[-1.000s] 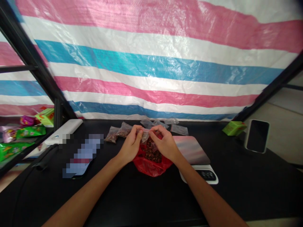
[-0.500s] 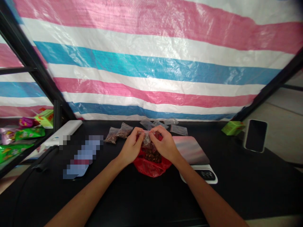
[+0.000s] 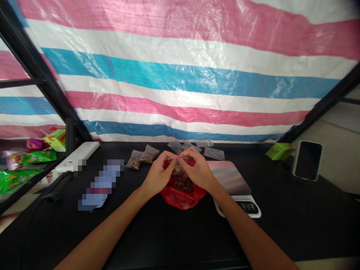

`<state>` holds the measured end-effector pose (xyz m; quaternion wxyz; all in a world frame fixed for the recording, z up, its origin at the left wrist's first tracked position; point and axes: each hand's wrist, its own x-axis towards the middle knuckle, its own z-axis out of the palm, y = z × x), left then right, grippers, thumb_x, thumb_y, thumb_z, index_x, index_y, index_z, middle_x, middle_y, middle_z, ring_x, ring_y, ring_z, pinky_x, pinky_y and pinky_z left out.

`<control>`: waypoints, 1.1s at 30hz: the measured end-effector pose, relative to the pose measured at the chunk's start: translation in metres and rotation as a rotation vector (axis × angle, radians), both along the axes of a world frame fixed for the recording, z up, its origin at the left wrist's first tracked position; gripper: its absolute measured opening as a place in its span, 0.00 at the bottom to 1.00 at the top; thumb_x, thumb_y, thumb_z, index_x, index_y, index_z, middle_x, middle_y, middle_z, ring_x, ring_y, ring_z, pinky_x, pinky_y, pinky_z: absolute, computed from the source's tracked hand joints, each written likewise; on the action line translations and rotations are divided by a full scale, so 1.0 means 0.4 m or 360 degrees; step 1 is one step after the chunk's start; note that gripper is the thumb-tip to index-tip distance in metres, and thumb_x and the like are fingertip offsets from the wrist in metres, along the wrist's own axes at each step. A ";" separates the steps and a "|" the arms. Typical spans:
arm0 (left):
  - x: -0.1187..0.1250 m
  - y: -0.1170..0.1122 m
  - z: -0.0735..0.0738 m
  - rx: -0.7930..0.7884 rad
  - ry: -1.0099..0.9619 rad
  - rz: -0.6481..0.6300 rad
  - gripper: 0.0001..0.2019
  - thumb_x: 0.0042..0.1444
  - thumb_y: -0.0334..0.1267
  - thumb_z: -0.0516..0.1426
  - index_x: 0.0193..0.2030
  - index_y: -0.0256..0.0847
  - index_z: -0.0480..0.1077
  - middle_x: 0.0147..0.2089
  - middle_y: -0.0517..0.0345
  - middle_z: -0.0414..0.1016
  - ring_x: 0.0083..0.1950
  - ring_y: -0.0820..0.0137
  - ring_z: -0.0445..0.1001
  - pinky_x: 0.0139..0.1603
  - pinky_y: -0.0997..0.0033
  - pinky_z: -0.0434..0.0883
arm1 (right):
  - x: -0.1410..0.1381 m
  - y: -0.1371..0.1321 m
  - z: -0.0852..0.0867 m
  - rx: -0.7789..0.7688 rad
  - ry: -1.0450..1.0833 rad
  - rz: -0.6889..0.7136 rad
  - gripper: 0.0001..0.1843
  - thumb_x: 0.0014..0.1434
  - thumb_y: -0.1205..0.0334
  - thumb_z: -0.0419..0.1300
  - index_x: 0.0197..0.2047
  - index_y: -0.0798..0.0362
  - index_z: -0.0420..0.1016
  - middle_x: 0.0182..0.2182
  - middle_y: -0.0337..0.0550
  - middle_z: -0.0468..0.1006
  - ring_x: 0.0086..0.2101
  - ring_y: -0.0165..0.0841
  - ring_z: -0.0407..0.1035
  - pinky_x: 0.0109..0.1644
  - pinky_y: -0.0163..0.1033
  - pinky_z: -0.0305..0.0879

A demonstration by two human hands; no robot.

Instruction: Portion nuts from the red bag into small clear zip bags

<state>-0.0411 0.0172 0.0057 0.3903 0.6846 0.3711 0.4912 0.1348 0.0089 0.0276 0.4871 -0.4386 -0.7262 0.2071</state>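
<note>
Between my two hands is a small clear zip bag (image 3: 177, 159), pinched along its top edge. My left hand (image 3: 159, 171) grips the left part of that edge, thumb against fingers. On the other side my right hand (image 3: 197, 168) pinches it the same way, and the two thumbs nearly meet. Just below lies an open red plastic bag (image 3: 182, 201) holding dark brown dried bits (image 3: 183, 183), too small to name. The lower part of the zip bag is blurred against them, so I cannot tell what it contains.
Two filled zip bags (image 3: 141, 156) lie behind my left hand, with several flat zip bags (image 3: 194, 146) farther back. A kitchen scale (image 3: 232, 178) sits by my right forearm. A phone (image 3: 308, 160) stands at right near a green box (image 3: 279, 151); a blurred-out phone (image 3: 102, 183) lies left.
My thumbs have come closer together along the zip bag's top edge. The whole view has shifted slightly, while the things on the table keep their places.
</note>
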 end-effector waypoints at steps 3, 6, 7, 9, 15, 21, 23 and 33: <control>0.004 -0.002 -0.001 0.0056 0.0004 0.0031 0.09 0.67 0.44 0.57 0.47 0.43 0.73 0.49 0.53 0.78 0.52 0.64 0.77 0.56 0.63 0.72 | 0.005 0.003 0.004 0.0009 0.0001 0.0046 0.05 0.65 0.62 0.61 0.39 0.48 0.80 0.39 0.41 0.77 0.42 0.36 0.73 0.50 0.42 0.69; 0.009 -0.005 0.002 0.0100 -0.0016 0.0041 0.08 0.66 0.43 0.58 0.45 0.42 0.74 0.49 0.52 0.78 0.51 0.64 0.77 0.56 0.64 0.73 | 0.008 0.004 0.010 0.0038 0.0031 0.0031 0.04 0.64 0.64 0.61 0.37 0.49 0.78 0.37 0.41 0.75 0.41 0.36 0.73 0.50 0.42 0.68; 0.009 -0.006 0.005 0.0108 -0.0029 0.0042 0.08 0.66 0.43 0.58 0.45 0.42 0.74 0.48 0.53 0.78 0.50 0.64 0.77 0.55 0.64 0.73 | 0.009 0.004 0.011 0.0052 0.0037 0.0019 0.04 0.63 0.65 0.61 0.36 0.49 0.77 0.37 0.40 0.74 0.40 0.36 0.72 0.49 0.42 0.68; 0.007 -0.005 0.010 0.0143 -0.0061 0.0057 0.08 0.67 0.42 0.57 0.44 0.42 0.75 0.46 0.53 0.78 0.49 0.65 0.77 0.54 0.65 0.73 | 0.008 0.002 0.011 0.0066 0.0036 0.0007 0.04 0.63 0.65 0.61 0.36 0.49 0.76 0.36 0.40 0.74 0.40 0.35 0.72 0.49 0.42 0.68; -0.004 -0.001 0.021 0.0309 -0.0050 0.0099 0.07 0.63 0.38 0.61 0.35 0.40 0.76 0.43 0.53 0.78 0.47 0.66 0.77 0.52 0.66 0.72 | 0.000 -0.002 0.006 0.0044 0.0000 0.0053 0.03 0.65 0.63 0.63 0.39 0.49 0.78 0.39 0.40 0.75 0.42 0.35 0.72 0.50 0.42 0.68; -0.005 0.001 0.036 0.0213 -0.0157 0.0159 0.07 0.62 0.40 0.61 0.36 0.40 0.78 0.41 0.54 0.79 0.45 0.66 0.77 0.51 0.68 0.72 | 0.012 0.001 0.023 0.0111 0.0047 0.0099 0.04 0.66 0.62 0.61 0.43 0.49 0.77 0.41 0.42 0.75 0.42 0.35 0.72 0.51 0.42 0.68; -0.021 0.020 0.039 0.0102 -0.0347 0.0394 0.08 0.62 0.42 0.61 0.39 0.40 0.76 0.38 0.57 0.79 0.41 0.67 0.76 0.45 0.70 0.72 | 0.030 0.004 0.032 0.0138 0.0098 0.0034 0.12 0.65 0.63 0.60 0.52 0.48 0.75 0.44 0.42 0.77 0.44 0.36 0.72 0.53 0.43 0.67; -0.101 0.095 -0.017 0.0070 0.0663 0.0978 0.14 0.60 0.34 0.55 0.52 0.39 0.71 0.37 0.53 0.76 0.42 0.58 0.75 0.46 0.60 0.71 | 0.111 0.021 0.040 0.0303 -0.0668 -0.0601 0.15 0.56 0.75 0.56 0.39 0.49 0.80 0.40 0.42 0.82 0.46 0.41 0.73 0.53 0.47 0.61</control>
